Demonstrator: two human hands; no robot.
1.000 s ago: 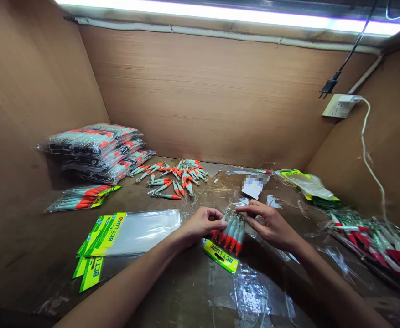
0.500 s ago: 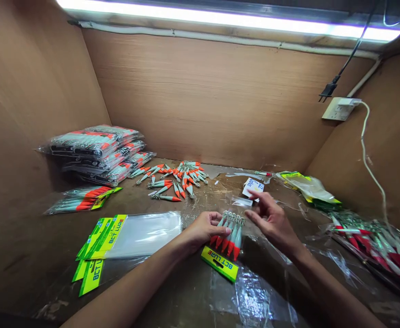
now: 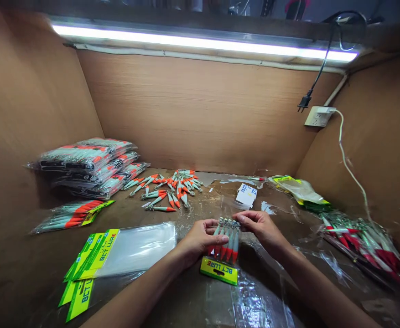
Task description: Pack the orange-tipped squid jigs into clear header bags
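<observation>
A clear bag of several squid lures [image 3: 227, 246], pale with red tips, lies with its yellow-green BCT LURE header [image 3: 219, 269] toward me. My left hand [image 3: 203, 239] grips it from the left, thumb across the lures. At the far end, by the metal hook crowns, the fingers of my right hand [image 3: 256, 223] are pinched together on the bag's clear edge. To the left sit empty BCT LURE bags [image 3: 141, 248], fanned in a pile. Loose orange-tipped lures [image 3: 175, 189] are scattered farther back.
Packed lure bundles [image 3: 80, 159] are stacked at the back left, with a filled bag [image 3: 75, 215] in front. On the right are more bags [image 3: 298, 191] and a heap of red-tipped lures [image 3: 360, 241]. A handwritten white card [image 3: 246, 195] lies behind my hands. A white cable [image 3: 352, 168] hangs right.
My right hand has moved in to the hook end of the bag, and its fingers have closed there. My left hand keeps its hold. The camera view has tilted up and shifted slightly right.
</observation>
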